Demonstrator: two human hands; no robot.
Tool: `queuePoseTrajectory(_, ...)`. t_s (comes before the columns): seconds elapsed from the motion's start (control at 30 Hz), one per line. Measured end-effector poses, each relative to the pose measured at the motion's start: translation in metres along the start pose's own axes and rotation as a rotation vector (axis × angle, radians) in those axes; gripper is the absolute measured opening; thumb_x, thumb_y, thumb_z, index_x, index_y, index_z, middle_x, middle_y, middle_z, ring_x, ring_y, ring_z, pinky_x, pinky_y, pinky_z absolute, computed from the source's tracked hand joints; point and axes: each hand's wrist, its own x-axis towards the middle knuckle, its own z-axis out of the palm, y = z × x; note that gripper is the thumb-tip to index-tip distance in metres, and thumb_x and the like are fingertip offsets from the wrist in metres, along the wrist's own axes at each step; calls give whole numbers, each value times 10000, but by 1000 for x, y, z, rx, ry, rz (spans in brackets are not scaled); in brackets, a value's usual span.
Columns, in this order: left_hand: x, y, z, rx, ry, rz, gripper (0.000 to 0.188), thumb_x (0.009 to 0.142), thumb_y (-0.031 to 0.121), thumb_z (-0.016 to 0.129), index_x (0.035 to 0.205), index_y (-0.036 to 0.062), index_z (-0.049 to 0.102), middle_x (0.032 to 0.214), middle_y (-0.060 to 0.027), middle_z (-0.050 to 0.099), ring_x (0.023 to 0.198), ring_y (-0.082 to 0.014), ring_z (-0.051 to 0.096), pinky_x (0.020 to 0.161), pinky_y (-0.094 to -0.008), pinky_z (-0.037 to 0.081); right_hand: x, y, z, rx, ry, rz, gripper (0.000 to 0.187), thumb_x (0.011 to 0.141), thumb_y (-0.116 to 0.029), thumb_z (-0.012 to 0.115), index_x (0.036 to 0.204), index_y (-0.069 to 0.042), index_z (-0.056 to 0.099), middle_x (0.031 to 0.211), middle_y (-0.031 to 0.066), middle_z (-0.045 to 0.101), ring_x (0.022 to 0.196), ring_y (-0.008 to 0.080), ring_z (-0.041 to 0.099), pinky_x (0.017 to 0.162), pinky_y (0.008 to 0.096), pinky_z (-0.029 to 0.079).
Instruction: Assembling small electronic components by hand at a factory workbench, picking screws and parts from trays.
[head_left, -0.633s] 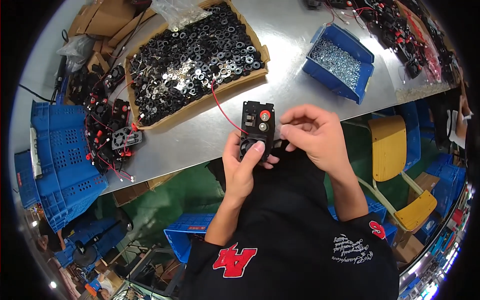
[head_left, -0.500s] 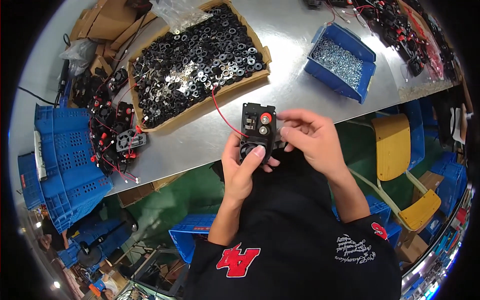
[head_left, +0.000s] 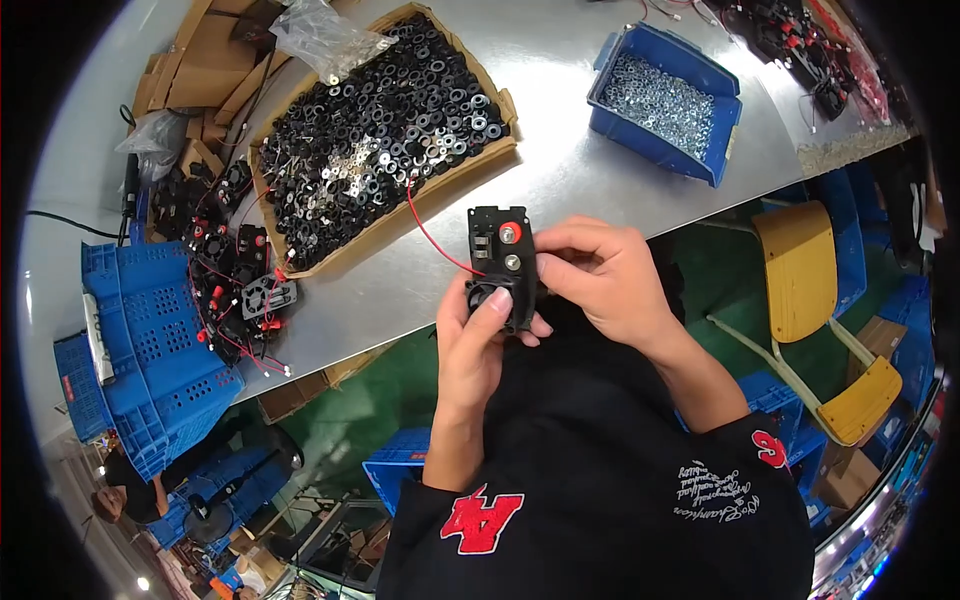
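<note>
My left hand (head_left: pixel 470 350) grips a black fan module (head_left: pixel 493 248) by its lower end, with the thumb across the small round fan. On the module's upper face are two metal posts, the upper one ringed by a red collar. Beside them sits a metal clip. A red wire (head_left: pixel 425 230) runs from the module's left side up toward the washer box. My right hand (head_left: pixel 600 275) is curled, with thumb and forefinger tips at the module's right edge near the posts. Its other fingers are folded and partly hidden.
A cardboard box of black and silver washers (head_left: pixel 370 150) lies beyond the module. A blue bin of small metal nuts (head_left: pixel 660 105) stands at far right. More fan modules (head_left: pixel 235 270) with red wires lie at left by a blue crate (head_left: pixel 150 330). A yellow chair (head_left: pixel 800 270) is at right.
The module has shifted slightly left in the picture with my left hand. My right hand's fingertips have come closer to its right edge. The washer box and blue bin appear shifted as the view moved.
</note>
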Motion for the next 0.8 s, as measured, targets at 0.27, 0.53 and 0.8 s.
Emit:
queuePoseTrajectory(0.27, 4, -1, -3, -64, 18, 43, 354, 860, 117, 620, 1144, -52, 494, 990, -190, 672, 716, -243, 705, 611, -306, 596, -12, 3, -1, 136, -11, 54, 163, 942, -88, 620, 1059, 25, 636, 957, 36, 652, 827, 74, 604, 703, 216, 483)
queuePoseTrajectory(0.53, 3, -5, 2, 56, 69, 84, 369, 840, 59, 655, 1146, -22, 465, 977, -145, 664, 748, -209, 706, 641, -292, 595, -18, -7, 2, -85, 32, -137, 126, 912, -16, 628, 1027, 36, 634, 926, 61, 639, 854, 84, 619, 736, 230, 502)
queuePoseTrajectory(0.8, 1, 0, -12, -131, -30, 42, 530, 794, 131, 689, 1236, -44, 454, 1081, -200, 642, 673, -227, 701, 531, -272, 568, -19, -5, 13, -64, 4, -198, 112, 908, 15, 609, 1010, 44, 645, 975, 91, 631, 865, 115, 635, 744, 235, 514)
